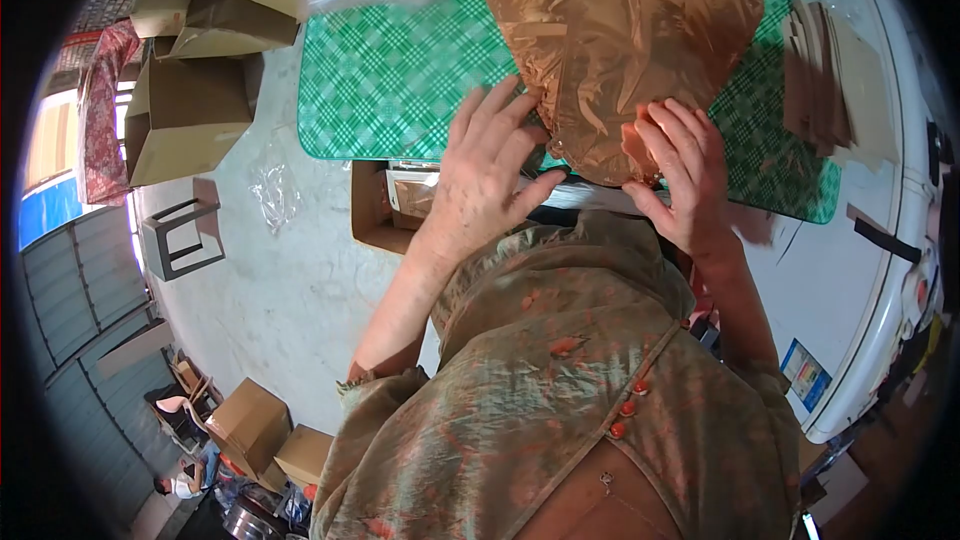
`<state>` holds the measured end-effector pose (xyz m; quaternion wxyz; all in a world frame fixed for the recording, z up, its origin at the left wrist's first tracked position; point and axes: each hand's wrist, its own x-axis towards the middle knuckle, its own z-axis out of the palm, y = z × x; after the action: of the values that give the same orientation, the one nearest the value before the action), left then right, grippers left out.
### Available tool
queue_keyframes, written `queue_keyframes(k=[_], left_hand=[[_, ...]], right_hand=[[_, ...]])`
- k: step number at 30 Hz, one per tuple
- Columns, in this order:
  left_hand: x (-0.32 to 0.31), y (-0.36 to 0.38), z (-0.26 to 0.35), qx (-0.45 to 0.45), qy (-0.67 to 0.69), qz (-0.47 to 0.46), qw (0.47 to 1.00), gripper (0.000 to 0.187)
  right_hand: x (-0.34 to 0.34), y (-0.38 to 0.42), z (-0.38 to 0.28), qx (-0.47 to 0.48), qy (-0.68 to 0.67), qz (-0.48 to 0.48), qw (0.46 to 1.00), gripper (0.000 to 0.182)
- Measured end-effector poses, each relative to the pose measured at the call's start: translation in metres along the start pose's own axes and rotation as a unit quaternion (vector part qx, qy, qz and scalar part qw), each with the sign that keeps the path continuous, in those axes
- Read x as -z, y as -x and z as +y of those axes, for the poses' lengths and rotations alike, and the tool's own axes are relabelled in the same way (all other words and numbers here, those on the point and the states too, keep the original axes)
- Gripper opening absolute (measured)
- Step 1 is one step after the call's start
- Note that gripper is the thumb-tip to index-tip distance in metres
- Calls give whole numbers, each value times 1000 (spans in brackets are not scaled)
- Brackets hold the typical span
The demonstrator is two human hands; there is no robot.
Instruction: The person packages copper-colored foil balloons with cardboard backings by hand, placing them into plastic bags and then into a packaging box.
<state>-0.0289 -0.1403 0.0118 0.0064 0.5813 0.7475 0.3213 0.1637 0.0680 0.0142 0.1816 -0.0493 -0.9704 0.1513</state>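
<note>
As seen from above, got copper film (620, 50) on green checked tablecloth (390, 80), near end at front edge. See left hand (490, 155) by film's left edge, fingers spread; right hand (685, 165) half-curled at right corner, can't tell if pinching.

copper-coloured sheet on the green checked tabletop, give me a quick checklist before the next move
1. Sheet on the green checked tabletop: ok.
2. Left hand at the sheet's left edge: ok.
3. Right hand at its near right part: ok.
4. Firm grip by either hand: cannot tell.
5. Sheet smooth: not ok, wrinkled.
6. Stack of flat brown pieces apart from the sheet: ok, green shows between.
</note>
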Motion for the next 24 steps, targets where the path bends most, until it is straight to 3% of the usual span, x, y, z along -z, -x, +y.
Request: queue_keyframes(k=[8, 24], left_hand=[[-23, 9, 11, 40, 8, 63, 997, 35], [-24, 11, 15, 61, 31, 57, 996, 31]], right_hand=[[-7, 14, -3, -13, 36, 14, 999, 70], [4, 2, -4, -7, 26, 9, 1000, 62]])
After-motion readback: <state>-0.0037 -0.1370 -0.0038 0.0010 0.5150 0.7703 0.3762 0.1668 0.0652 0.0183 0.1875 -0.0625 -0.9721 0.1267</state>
